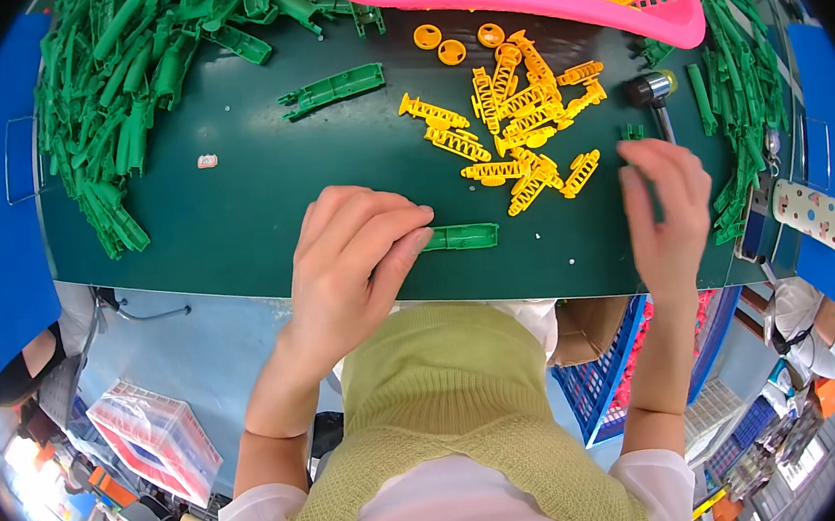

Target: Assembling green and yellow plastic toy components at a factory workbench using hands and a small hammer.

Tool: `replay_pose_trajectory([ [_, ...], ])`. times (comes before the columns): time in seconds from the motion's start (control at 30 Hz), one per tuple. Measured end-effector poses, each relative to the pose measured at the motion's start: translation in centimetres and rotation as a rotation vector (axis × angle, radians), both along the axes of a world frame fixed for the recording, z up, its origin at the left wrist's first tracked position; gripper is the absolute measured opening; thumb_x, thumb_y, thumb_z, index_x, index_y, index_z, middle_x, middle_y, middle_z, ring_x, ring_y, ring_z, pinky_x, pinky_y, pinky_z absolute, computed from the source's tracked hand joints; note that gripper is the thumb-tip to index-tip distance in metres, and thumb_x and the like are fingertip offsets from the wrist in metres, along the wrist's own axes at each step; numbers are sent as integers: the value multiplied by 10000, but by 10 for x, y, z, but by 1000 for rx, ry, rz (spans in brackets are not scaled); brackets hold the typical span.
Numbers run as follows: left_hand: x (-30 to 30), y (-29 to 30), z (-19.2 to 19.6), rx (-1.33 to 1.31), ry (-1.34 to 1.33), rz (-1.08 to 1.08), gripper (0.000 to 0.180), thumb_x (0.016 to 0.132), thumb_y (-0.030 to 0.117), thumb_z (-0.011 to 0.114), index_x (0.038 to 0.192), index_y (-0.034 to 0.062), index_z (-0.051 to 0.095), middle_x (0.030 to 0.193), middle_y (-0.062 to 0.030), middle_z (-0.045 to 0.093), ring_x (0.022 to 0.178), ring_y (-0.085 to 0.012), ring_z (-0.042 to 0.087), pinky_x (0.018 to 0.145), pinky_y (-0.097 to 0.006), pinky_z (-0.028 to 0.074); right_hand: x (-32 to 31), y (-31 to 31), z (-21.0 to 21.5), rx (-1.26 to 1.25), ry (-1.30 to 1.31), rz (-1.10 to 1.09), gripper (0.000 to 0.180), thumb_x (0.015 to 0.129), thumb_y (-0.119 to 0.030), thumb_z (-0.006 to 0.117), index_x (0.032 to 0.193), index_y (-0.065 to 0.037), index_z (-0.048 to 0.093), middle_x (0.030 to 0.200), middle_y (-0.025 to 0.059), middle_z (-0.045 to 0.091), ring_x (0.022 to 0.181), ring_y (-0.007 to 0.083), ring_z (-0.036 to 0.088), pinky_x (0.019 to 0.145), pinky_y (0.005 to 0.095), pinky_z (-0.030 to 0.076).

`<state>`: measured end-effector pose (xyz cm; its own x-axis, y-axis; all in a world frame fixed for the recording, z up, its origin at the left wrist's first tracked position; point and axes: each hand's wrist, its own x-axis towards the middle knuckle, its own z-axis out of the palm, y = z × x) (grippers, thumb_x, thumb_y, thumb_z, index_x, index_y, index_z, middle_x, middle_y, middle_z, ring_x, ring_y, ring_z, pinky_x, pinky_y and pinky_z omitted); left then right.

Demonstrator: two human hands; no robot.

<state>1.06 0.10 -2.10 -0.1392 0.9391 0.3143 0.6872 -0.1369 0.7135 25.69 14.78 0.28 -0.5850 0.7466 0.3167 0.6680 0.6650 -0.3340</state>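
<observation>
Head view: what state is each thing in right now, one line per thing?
Left hand: pinching
Near green part: gripped at its left end
Right hand: fingers bent, grip unclear
Far green part: lying loose
Yellow pieces: scattered, some overlapping
Round orange pieces: three, lying flat
Pink basket: uncovered, heaped with yellow parts

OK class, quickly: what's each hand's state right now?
Left hand: closed, holding a green trough-shaped part.
Right hand: partly open, nothing visible held, near a small green piece.
</observation>
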Motion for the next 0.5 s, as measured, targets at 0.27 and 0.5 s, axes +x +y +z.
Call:
replay_pose_trajectory([
  [0.27,-3,-6,8,-20,-6,25,195,718,-51,721,896,19,684,890,-92,669,833,-258,593,741,-343,474,-5,0,-5,-148,-77,179,265,740,42,693,977,-54,625,998,78,627,939,276,562,840,373,414],
  [0.5,13,0,12,3,-98,-90,235,711,-17,747,932,26,682,894,-99,675,827,-264,603,727,-345,486,-14,-14,2,-80,27,169,257,698,59,717,899,-53,604,919,75,643,856,285,586,766,365,446],
])
